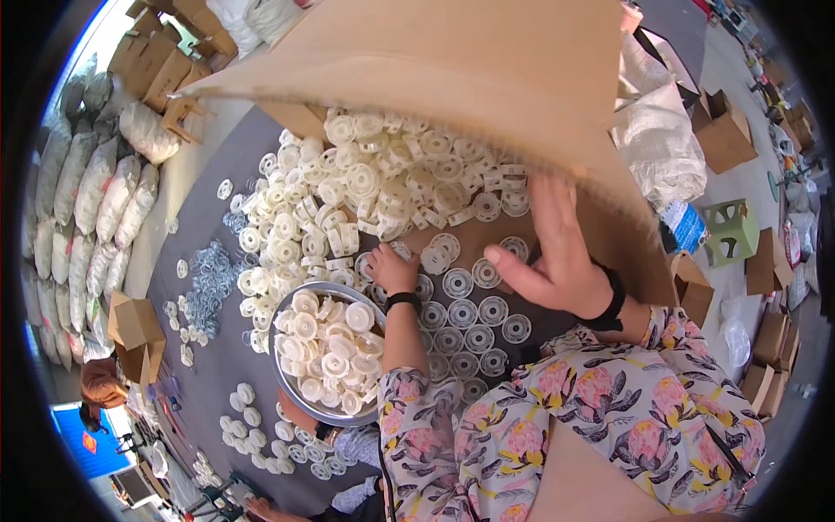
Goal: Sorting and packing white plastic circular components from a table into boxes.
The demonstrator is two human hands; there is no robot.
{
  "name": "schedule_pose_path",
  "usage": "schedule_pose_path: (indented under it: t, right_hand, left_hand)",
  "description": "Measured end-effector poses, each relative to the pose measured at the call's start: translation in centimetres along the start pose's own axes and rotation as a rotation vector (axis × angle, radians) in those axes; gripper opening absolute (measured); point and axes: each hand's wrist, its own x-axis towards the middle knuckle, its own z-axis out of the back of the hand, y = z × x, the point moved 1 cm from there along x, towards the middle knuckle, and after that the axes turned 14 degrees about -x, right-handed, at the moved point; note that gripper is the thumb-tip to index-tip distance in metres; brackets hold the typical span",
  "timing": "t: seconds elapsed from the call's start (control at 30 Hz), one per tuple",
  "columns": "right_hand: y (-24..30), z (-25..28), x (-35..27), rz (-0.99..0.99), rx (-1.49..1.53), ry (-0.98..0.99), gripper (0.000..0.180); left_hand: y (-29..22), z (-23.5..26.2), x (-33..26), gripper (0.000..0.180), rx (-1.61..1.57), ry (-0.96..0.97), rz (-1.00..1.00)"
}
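Observation:
My left hand (393, 271) is bent down at the near edge of a heap of white plastic wheels (361, 178), its fingers curled around one wheel (401, 250) that is partly hidden. My right hand (557, 252) is open, fingers stretched out and thumb apart. Its fingertips reach the lower edge of a large brown cardboard sheet or box side (452, 61) that hangs over the back of the heap. Between and below my hands, flat clear-white wheels (462, 313) lie in rows on the dark table.
Left of my forearm a metal bowl (283, 370) holds small cream plastic parts. Another person's hand (296, 413) is at its near rim. Clear bluish rings (213, 283) and scattered white parts (245, 426) lie farther left. Stacked sacks (96, 191) and boxes (724, 130) stand around the table.

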Motion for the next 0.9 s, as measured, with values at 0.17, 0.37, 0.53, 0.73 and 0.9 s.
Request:
schedule_pose_path:
  t: [0.17, 0.37, 0.53, 0.73, 0.9]
  right_hand:
    - [-2.0, 0.9, 3.1, -0.202, -0.156, -0.146, 0.082]
    - [-5.6, -0.6, 2.9, -0.256, -0.487, -0.143, 0.073]
    - [-7.3, -3.3, 0.7, -0.185, -0.678, 0.014, 0.063]
    - [-10.2, -3.8, -2.7, -0.429, 0.221, 0.110, 0.048]
    - [-10.3, -3.3, -4.1, -0.369, 0.227, 0.074, 0.051]
  left_hand:
    - [0.9, -0.1, -0.9, 0.059, -0.003, -0.081, -0.039]
    - [-0.2, -0.6, -1.7, 0.059, 0.000, -0.062, -0.094]
    - [-2.4, 1.6, -3.2, 0.062, -0.361, -0.237, -0.066]
    - [-2.9, -0.8, -6.4, 0.050, -0.938, -0.137, -0.107]
    - [-3.6, -1.9, -7.6, 0.063, -0.463, -0.094, -0.231]
